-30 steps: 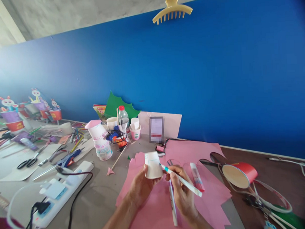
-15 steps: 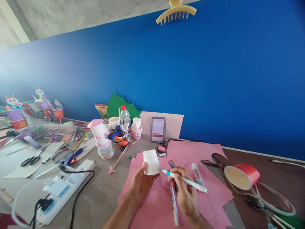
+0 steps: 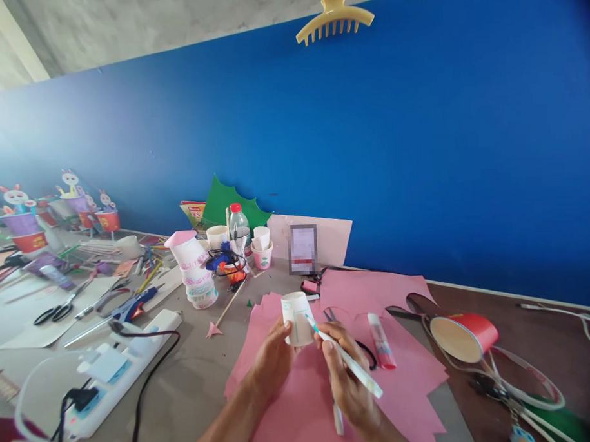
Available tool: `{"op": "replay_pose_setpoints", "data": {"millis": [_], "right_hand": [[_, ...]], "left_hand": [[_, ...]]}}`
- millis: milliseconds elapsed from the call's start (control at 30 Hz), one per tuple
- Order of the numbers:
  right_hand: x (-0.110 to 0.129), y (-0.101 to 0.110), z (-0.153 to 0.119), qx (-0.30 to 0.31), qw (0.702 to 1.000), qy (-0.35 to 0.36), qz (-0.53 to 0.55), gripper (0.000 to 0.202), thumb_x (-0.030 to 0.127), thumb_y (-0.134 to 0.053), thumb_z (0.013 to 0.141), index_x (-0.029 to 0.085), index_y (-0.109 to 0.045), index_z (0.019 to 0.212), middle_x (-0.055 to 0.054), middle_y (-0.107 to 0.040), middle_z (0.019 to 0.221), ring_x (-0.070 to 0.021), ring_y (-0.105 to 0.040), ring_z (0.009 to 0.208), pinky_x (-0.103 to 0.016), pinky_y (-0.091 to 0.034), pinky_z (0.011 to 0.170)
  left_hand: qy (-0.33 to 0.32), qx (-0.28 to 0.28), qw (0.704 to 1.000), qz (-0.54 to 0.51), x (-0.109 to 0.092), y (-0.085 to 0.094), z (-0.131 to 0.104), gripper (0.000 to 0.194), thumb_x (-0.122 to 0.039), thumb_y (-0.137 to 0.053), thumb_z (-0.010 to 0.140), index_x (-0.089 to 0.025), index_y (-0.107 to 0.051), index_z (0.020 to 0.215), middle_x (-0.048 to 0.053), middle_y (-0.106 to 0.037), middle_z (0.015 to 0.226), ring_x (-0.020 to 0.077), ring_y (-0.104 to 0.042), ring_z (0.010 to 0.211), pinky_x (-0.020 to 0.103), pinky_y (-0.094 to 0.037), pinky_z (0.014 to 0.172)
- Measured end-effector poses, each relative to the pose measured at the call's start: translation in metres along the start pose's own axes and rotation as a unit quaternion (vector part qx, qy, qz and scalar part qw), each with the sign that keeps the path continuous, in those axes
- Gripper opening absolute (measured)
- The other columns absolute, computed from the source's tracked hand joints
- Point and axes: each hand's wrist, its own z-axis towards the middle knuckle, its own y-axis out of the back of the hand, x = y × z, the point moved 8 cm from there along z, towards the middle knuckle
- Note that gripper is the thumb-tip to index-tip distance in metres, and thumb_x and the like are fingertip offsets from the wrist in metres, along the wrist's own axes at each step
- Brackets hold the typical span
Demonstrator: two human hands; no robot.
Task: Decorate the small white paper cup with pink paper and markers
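My left hand (image 3: 273, 357) grips a white paper cup (image 3: 297, 311) that has thin blue lines drawn on its side. Between the fingers of my right hand (image 3: 346, 367) is a white marker (image 3: 355, 367), its blue tip touching or very near the cup wall. Both hands are above the pink paper sheets (image 3: 291, 401). Partly under my right hand lies a second white marker (image 3: 337, 420). A glue stick (image 3: 382, 343) rests to the right, and scissors (image 3: 330, 314) show only in part behind the right hand.
To the left stand a stacked paper-cup tower (image 3: 197, 269), a power strip (image 3: 121, 375) with cords, a glue gun (image 3: 138, 305) and scissors (image 3: 60, 308). A red paper cup (image 3: 466, 337) lies on its side at right. A plastic bottle (image 3: 239, 226) stands by the blue partition (image 3: 393, 140).
The cup has turned and is more upright, showing more blue lines. My right hand has moved the marker left and up, its tip now over the cup's side.
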Motion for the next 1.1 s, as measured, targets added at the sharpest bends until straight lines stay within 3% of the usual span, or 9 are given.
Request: {"op": "replay_pose_setpoints", "data": {"millis": [400, 833, 1100], "right_hand": [[0.021, -0.003, 0.002, -0.008, 0.997, 0.074, -0.029, 0.019, 0.018, -0.050, 0.097, 0.024, -0.065, 0.107, -0.003, -0.069, 0.087, -0.0170, -0.067, 0.073, -0.028, -0.056, 0.064], [0.022, -0.005, 0.000, 0.018, 0.996, 0.079, -0.043, 0.019, 0.017, -0.051, 0.096, 0.025, -0.065, 0.105, -0.002, -0.069, 0.085, -0.0169, -0.066, 0.073, -0.028, -0.055, 0.065], [0.011, -0.001, 0.000, 0.002, 0.999, 0.035, -0.036, 0.015, 0.021, -0.049, 0.098, 0.022, -0.063, 0.104, -0.002, -0.065, 0.084, -0.0179, -0.064, 0.071, -0.031, -0.054, 0.063]], "left_hand": [[-0.025, -0.018, 0.999, 0.015, -0.002, 0.003, -0.002, 0.040, -0.039, -0.073, 0.080, -0.018, -0.069, 0.114, 0.008, -0.074, 0.102, 0.0280, -0.067, 0.100, 0.036, -0.046, 0.091], [-0.021, -0.012, 1.000, 0.008, -0.002, 0.002, -0.001, 0.045, -0.038, -0.075, 0.079, -0.018, -0.068, 0.118, 0.008, -0.075, 0.100, 0.0293, -0.066, 0.104, 0.036, -0.046, 0.092], [-0.015, -0.013, 1.000, 0.012, 0.000, 0.005, 0.000, 0.047, -0.041, -0.076, 0.078, -0.017, -0.068, 0.117, 0.009, -0.074, 0.105, 0.0304, -0.067, 0.103, 0.038, -0.045, 0.092]]}}
